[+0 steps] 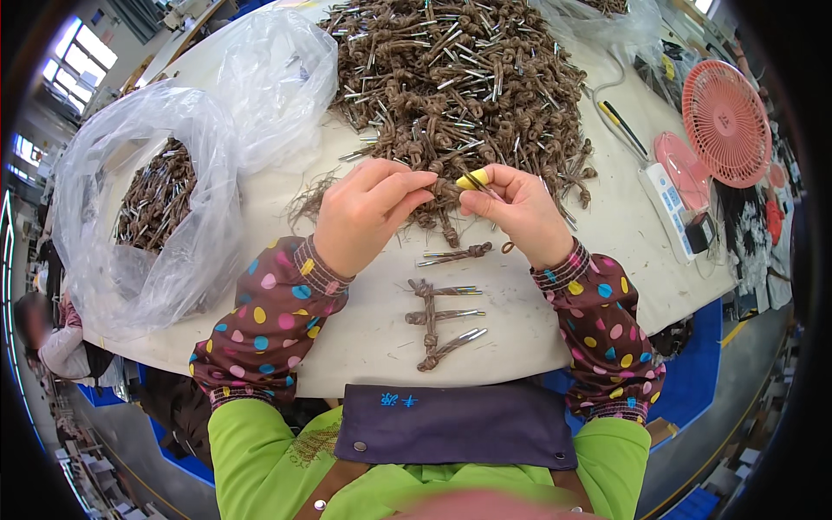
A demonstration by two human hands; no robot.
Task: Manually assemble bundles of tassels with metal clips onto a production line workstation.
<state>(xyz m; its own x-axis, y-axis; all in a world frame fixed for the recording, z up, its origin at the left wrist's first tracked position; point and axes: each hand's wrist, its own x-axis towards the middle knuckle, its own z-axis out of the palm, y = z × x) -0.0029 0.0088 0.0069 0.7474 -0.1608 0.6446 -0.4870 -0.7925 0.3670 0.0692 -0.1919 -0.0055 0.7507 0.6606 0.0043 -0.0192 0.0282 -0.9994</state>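
Both of my hands meet over the near edge of a big heap of knotted brown cords [459,95] with shiny metal tips. The fingers of my left hand [368,204] are pinched together beside a brown knotted cord bundle [446,192]; what they hold, if anything, is hidden. My right hand [520,212] closes on a thin dark pronged tool, its exact kind unclear, with a yellow wrap [472,179] at the fingertip. Nearer me lie one loose cord bundle [459,254] and several more [429,321] laid together, metal tips pointing right.
At left, an open clear plastic bag [78,225] holds more cord bundles; another clear bag [277,87] lies behind it. To the right are a pink fan [726,121], a white power strip [667,212] and a yellow-black pen-like tool [622,126]. Another person [65,347] sits far left.
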